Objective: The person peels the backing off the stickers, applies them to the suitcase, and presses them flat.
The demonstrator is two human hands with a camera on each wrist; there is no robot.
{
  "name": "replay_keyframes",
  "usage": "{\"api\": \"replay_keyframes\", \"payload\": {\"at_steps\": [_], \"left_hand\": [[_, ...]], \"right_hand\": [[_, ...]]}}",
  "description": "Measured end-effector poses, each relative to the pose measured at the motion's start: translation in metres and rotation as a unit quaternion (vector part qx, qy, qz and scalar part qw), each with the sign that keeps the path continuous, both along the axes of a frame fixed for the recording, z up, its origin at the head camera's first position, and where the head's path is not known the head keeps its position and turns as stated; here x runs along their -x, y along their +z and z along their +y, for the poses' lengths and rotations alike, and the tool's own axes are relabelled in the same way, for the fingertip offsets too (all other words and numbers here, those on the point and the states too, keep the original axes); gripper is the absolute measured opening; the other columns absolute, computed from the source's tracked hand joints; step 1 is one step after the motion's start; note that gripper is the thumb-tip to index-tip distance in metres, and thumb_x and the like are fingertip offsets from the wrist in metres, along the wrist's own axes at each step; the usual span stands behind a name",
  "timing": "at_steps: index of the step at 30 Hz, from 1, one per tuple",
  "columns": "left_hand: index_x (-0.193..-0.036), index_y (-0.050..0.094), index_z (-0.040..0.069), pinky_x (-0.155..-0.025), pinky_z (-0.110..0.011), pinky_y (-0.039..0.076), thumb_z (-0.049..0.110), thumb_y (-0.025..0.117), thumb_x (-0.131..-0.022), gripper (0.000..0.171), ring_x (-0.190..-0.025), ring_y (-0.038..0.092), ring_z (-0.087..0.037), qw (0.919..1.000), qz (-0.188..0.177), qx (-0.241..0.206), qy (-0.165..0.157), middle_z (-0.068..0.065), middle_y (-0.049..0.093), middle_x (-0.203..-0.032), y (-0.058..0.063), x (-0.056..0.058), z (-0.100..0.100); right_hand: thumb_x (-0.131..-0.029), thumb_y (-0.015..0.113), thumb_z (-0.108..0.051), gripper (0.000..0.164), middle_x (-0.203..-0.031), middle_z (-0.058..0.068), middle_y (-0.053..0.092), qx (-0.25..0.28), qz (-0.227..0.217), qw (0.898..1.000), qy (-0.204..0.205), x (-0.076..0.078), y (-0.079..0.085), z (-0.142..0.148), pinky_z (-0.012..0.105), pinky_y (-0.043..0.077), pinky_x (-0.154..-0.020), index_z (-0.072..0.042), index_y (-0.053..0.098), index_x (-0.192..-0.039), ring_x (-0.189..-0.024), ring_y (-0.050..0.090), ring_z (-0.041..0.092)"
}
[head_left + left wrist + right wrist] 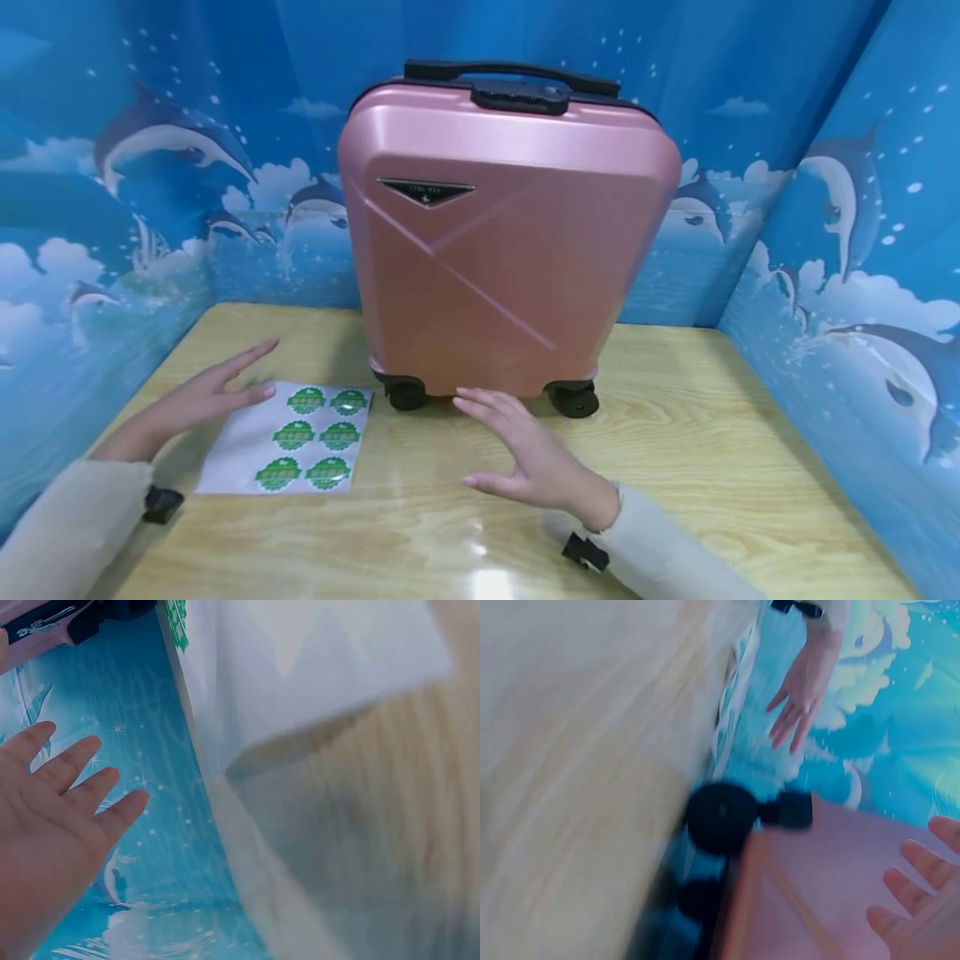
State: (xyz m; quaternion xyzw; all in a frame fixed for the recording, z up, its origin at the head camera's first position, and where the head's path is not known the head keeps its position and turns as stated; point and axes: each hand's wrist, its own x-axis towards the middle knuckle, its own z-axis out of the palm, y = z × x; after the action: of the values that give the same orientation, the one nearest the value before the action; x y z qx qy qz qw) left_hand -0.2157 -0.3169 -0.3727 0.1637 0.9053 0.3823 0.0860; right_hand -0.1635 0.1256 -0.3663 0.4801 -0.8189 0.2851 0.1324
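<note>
A pink hard-shell suitcase (517, 250) stands upright on its black wheels at the back of the table, its black handle (517, 73) on top. To its left lies a white sheet (236, 450) bearing several round green stickers (327, 472). My left hand (206, 400) hovers over the sheet's left side, fingers straight and holding nothing; the left wrist view also shows the hand (60, 802) with fingers spread. In front of the suitcase's lower edge is my right hand (528, 458), fingers extended, nothing in it. The right wrist view shows a suitcase wheel (721, 817) near that hand (922, 907).
The wooden table (690, 467) has a glossy surface with a bright reflection near the front. Blue curtains (847, 250) printed with dolphins and clouds enclose its back and sides. Each wrist carries a small black device (585, 552).
</note>
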Motion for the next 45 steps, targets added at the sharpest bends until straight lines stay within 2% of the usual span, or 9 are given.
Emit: {"api": "replay_keyframes", "payload": {"at_steps": [5,9,14,22,27,31,39,43,45], "left_hand": [[-0.152,0.009,0.012,-0.100,-0.071,0.014,0.021,0.058,-0.094,0.077,-0.138,0.006,-0.048,0.9978,-0.035,-0.054,-0.017,-0.021,0.008,-0.156,-0.002,0.002,0.001],[-0.151,0.009,0.006,-0.102,-0.069,0.016,0.020,0.060,-0.092,0.079,-0.137,0.009,-0.048,0.9967,-0.055,-0.057,-0.019,-0.023,0.010,-0.155,-0.004,0.003,0.003],[-0.151,0.010,0.004,-0.103,-0.065,0.022,0.022,0.063,-0.091,0.081,-0.136,0.015,-0.048,0.9974,-0.058,-0.041,-0.011,-0.024,0.013,-0.154,-0.008,0.002,0.004],[-0.150,0.016,0.004,-0.101,-0.063,0.029,0.027,0.059,-0.093,0.075,-0.135,0.022,-0.048,0.9926,-0.107,-0.056,0.006,-0.024,0.020,-0.152,-0.014,0.004,-0.004],[-0.148,0.023,0.003,-0.101,-0.064,0.029,0.030,0.064,-0.089,0.076,-0.135,0.023,-0.046,0.9905,-0.129,-0.046,0.014,-0.023,0.027,-0.150,-0.016,0.006,-0.007],[-0.148,0.026,0.005,-0.101,-0.065,0.027,0.033,0.069,-0.084,0.082,-0.135,0.024,-0.046,0.9899,-0.139,-0.029,0.007,-0.022,0.027,-0.150,-0.017,0.011,-0.004],[-0.145,0.031,0.001,-0.101,-0.067,0.024,0.025,0.072,-0.080,0.080,-0.134,0.022,-0.049,0.9916,-0.124,-0.023,-0.027,-0.024,0.030,-0.148,-0.021,0.013,-0.008],[-0.145,0.032,0.002,-0.101,-0.068,0.021,0.025,0.072,-0.078,0.082,-0.135,0.019,-0.049,0.9897,-0.140,-0.016,-0.023,-0.023,0.028,-0.149,-0.023,0.014,-0.012],[-0.145,0.032,0.001,-0.100,-0.069,0.020,0.023,0.073,-0.077,0.082,-0.134,0.018,-0.050,0.9890,-0.143,-0.017,-0.031,-0.023,0.028,-0.149,-0.024,0.015,-0.014]], "right_hand": [[-0.086,0.067,-0.036,0.076,-0.150,0.008,0.034,-0.001,-0.089,0.996,0.022,0.004,-0.010,-0.031,0.043,0.032,-0.109,-0.012,0.028,-0.147,-0.136,0.032,0.022],[-0.087,0.066,-0.034,0.075,-0.151,0.006,0.032,-0.011,-0.155,0.988,0.022,0.008,-0.016,-0.053,0.043,0.029,-0.110,-0.012,0.027,-0.148,-0.138,0.029,0.020],[-0.090,0.062,-0.038,0.072,-0.152,0.002,0.030,-0.020,-0.207,0.978,0.013,0.014,-0.018,-0.077,0.041,0.028,-0.111,-0.017,0.027,-0.148,-0.138,0.028,0.018],[-0.087,0.065,-0.041,0.066,-0.145,-0.005,0.041,0.005,-0.324,0.945,-0.037,0.021,-0.026,-0.101,0.036,0.036,-0.105,-0.021,0.038,-0.144,-0.130,0.042,0.016],[-0.085,0.069,-0.032,0.061,-0.139,-0.004,0.048,0.038,-0.364,0.929,-0.046,0.028,-0.034,-0.117,0.033,0.039,-0.103,-0.014,0.046,-0.139,-0.125,0.047,0.016],[-0.083,0.073,-0.025,0.058,-0.134,-0.001,0.054,0.060,-0.384,0.919,-0.063,0.033,-0.042,-0.133,0.026,0.040,-0.101,-0.011,0.052,-0.134,-0.122,0.050,0.016],[-0.078,0.078,-0.018,0.054,-0.128,-0.004,0.057,0.093,-0.426,0.893,-0.112,0.042,-0.055,-0.153,0.021,0.039,-0.099,-0.016,0.058,-0.128,-0.120,0.050,0.010],[-0.077,0.077,-0.011,0.051,-0.126,0.000,0.059,0.128,-0.445,0.880,-0.107,0.046,-0.057,-0.161,0.019,0.040,-0.098,-0.011,0.059,-0.125,-0.118,0.052,0.011],[-0.077,0.076,-0.006,0.050,-0.126,0.004,0.059,0.153,-0.460,0.869,-0.100,0.046,-0.059,-0.166,0.018,0.040,-0.097,-0.006,0.059,-0.125,-0.118,0.053,0.013]]}}
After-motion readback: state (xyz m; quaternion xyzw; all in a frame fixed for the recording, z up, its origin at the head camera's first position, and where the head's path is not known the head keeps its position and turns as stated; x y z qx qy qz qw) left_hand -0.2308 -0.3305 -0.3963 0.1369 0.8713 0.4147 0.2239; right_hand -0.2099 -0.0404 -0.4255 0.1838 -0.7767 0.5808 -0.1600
